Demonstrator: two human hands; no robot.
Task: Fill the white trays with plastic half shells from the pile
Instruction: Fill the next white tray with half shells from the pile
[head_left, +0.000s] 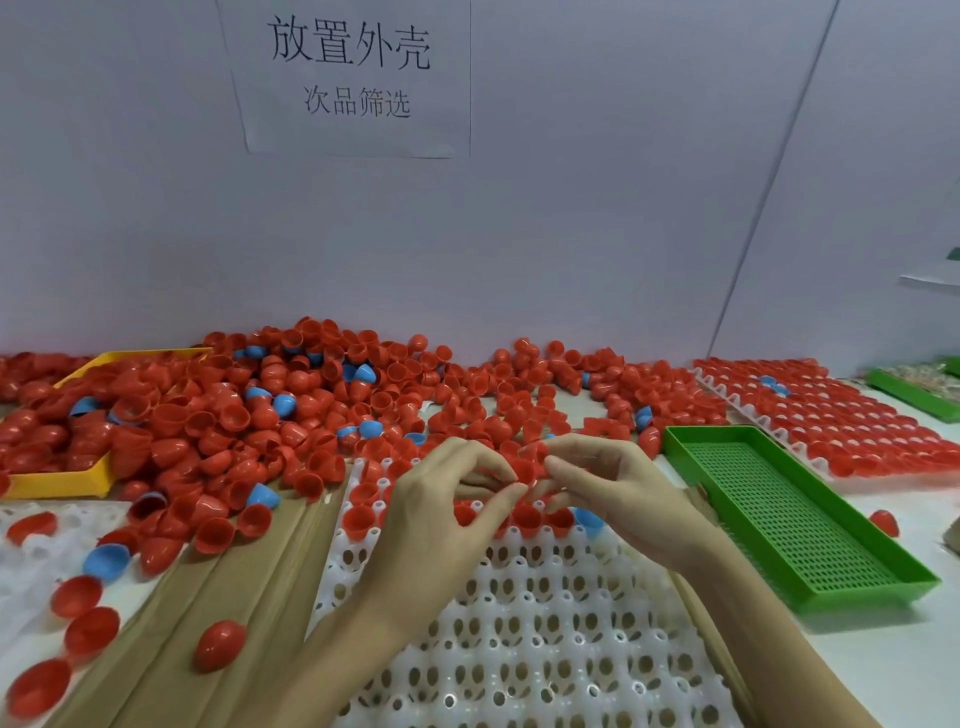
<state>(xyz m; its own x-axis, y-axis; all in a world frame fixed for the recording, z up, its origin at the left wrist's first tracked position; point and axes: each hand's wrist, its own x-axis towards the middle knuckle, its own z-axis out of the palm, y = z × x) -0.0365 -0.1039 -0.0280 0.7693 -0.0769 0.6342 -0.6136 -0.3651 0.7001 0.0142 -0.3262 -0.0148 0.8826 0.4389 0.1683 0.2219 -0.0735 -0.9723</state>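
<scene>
Your left hand (441, 499) and right hand (613, 493) meet over far rows of white tray (519, 649), fingertips pinching red shell (522, 467) between them. Pile (311, 405) just beyond tray. Risks, as judged: shell slips from shared pinch, lands tilted in pocket; wrists brush seated shells (361, 519); blue shell (589, 519) mixes into red row.

The pile of half shells (311, 405) is mostly red, with scattered light blue ones (284, 404) mixed in. The tray in front (519, 649) is translucent white, patterned with rows of round sockets and holes; a red row and one blue shell (589, 521) sit at its far end. A yellow tray (67, 486) lies left. The green tray (795, 525) has a perforated grid floor. The far right tray (831, 415) is filled red. The wall sign (348, 73) is white with black characters.
</scene>
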